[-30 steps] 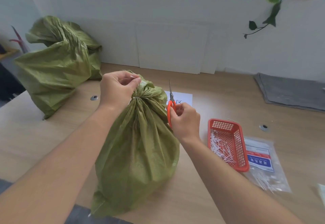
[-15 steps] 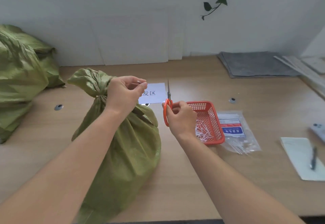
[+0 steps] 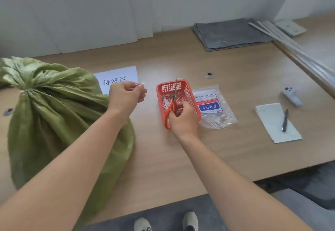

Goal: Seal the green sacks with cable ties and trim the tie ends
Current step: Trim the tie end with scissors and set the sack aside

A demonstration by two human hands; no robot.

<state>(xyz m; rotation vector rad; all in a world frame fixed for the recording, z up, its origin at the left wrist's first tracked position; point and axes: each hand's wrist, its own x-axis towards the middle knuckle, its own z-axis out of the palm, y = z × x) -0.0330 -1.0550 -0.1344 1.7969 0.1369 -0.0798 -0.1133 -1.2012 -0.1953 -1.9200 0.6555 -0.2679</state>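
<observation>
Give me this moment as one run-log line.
left hand: pinches cut tie end | right hand: grips scissors over red basket | green sack: neck tied | next: likely drop end in basket

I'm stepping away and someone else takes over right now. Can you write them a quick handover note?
Left hand pinches a small white piece, apparently the cut tie end.
Right hand holds the orange scissors over the red basket of offcuts.
Green sack lies on the table, neck cinched shut.
Pack of spare ties sits right of the basket.
Left: drop the piece in the basket; no other sack in view.
</observation>
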